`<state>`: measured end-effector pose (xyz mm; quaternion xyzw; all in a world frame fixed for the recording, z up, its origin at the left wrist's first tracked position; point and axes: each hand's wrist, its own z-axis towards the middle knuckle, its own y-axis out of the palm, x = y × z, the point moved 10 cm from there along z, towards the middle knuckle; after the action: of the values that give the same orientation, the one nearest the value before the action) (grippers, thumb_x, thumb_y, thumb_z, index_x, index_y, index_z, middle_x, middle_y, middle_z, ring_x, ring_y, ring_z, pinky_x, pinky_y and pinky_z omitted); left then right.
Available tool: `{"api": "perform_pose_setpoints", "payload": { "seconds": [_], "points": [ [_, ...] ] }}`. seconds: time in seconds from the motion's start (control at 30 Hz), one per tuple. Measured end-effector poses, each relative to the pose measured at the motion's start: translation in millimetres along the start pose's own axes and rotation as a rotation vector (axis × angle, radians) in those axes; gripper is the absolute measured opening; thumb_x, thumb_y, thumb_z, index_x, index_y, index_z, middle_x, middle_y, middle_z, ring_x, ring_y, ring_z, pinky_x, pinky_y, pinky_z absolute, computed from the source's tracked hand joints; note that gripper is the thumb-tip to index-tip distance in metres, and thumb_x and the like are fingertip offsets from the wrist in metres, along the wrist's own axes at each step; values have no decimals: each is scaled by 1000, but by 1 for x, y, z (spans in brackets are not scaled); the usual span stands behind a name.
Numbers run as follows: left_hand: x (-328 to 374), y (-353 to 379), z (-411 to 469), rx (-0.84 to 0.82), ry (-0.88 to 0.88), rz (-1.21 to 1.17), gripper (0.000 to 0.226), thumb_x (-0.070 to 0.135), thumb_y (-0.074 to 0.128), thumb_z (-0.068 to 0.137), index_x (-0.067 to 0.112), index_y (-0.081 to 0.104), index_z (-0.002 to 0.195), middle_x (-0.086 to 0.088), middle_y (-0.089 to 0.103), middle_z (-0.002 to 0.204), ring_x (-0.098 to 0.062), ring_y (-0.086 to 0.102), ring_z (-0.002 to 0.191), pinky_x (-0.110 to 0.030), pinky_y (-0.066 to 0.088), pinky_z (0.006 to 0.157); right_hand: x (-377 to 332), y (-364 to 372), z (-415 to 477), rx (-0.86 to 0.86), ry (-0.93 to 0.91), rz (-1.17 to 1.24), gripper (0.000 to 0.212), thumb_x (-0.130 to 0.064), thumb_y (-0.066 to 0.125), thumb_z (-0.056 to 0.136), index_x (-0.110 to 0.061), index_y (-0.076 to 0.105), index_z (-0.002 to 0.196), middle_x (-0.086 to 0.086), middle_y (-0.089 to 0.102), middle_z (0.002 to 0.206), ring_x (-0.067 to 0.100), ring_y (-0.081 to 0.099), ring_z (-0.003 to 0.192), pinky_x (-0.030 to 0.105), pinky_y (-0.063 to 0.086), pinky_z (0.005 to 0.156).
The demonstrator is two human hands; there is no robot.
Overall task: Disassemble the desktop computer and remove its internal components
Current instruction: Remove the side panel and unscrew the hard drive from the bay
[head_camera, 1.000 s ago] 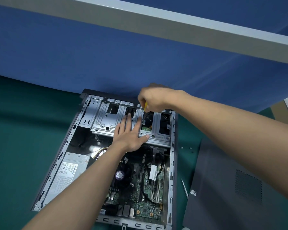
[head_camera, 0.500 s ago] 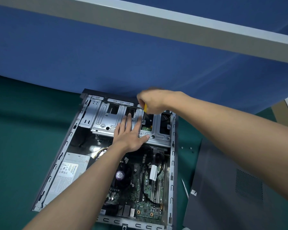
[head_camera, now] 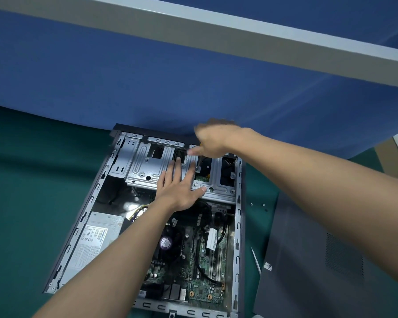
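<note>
The open desktop case [head_camera: 238, 228] lies flat on a green mat. Its silver drive cage [head_camera: 145, 167] fills the far end. My left hand [head_camera: 179, 187] rests flat on the cage with straight, spread fingers. My right hand [head_camera: 214, 141] is blurred with motion at the cage's far edge, curled around a yellow-handled screwdriver [head_camera: 200, 144], of which only a sliver shows under the hand. Nearer me inside the case are the power supply [head_camera: 94, 239], the CPU fan [head_camera: 166, 243] and the green motherboard [head_camera: 200, 283] with black cables.
The removed dark side panel [head_camera: 308, 260] lies on the mat to the right of the case. A thin white tool [head_camera: 256, 260] and small screws [head_camera: 257, 205] lie between them. A blue partition [head_camera: 147, 88] stands right behind the case.
My right hand has shifted slightly to the left over the cage's far edge and is now blurred. My left hand has stayed flat on the cage.
</note>
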<state>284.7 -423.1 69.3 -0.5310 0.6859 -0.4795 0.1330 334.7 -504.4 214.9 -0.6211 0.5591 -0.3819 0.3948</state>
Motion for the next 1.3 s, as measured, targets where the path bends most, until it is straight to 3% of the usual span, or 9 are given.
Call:
{"api": "perform_pose_setpoints", "payload": {
  "seconds": [0.13,0.3,0.47,0.7,0.8,0.9,1.17,1.23,1.3],
  "points": [
    [0,-1,-1,-5,3,-4,80,71,27,92,40,-23,147,-1,-38,151,-16,-39,137,-38,-16,114,3,-1,0,0,22,-59,41,-40,46,96,-16,40,63,-1,43,65,21,47,60,26,32,54],
    [0,-2,-2,6,-1,-2,80,70,27,92,40,-22,148,-2,-37,152,-16,-37,138,-38,-15,114,-16,0,-6,-84,-157,67,12,-7,53,85,-18,56,87,-2,56,77,22,52,74,25,32,49],
    [0,0,-1,2,0,3,80,71,25,91,40,-24,147,-1,-38,151,-16,-38,137,-38,-17,114,1,-1,-2,-28,18,-104,48,-58,39,94,-17,46,70,-3,47,69,20,48,63,31,38,64],
    [-1,0,-1,5,2,-3,81,72,26,91,40,-24,146,0,-38,151,-16,-38,137,-38,-17,113,-1,-8,0,33,-41,-38,21,-15,59,84,-20,47,67,-3,51,69,23,55,69,22,31,49],
    [0,0,-1,0,3,-9,81,71,27,91,41,-24,146,-1,-39,151,-16,-39,137,-38,-17,113,-1,-4,0,10,-40,27,19,-32,60,89,-23,50,75,-4,54,75,23,55,75,25,31,50],
    [0,0,-1,1,1,1,81,72,26,91,41,-25,145,-1,-39,150,-16,-39,136,-38,-17,113,5,-4,-1,45,55,-7,51,-56,38,96,-16,43,64,-2,47,65,17,46,57,25,28,49],
    [-1,0,0,11,3,-8,80,72,27,91,41,-23,146,0,-37,152,-15,-38,137,-37,-17,113,-9,-7,-5,-52,-61,66,17,-9,50,83,-23,59,85,-1,60,84,23,55,78,24,33,50],
    [-1,1,0,10,1,-4,81,72,27,91,41,-23,146,0,-37,152,-15,-38,137,-37,-17,113,-8,-2,-5,-50,-52,40,8,-24,54,90,-17,59,91,1,60,86,24,55,79,26,36,54],
    [-1,1,0,10,-3,1,80,72,26,91,41,-23,146,-1,-37,152,-16,-38,137,-38,-17,113,-2,-1,-4,-8,9,2,40,-48,45,95,-13,51,75,-1,53,72,22,53,68,28,36,59]
  ]
}}
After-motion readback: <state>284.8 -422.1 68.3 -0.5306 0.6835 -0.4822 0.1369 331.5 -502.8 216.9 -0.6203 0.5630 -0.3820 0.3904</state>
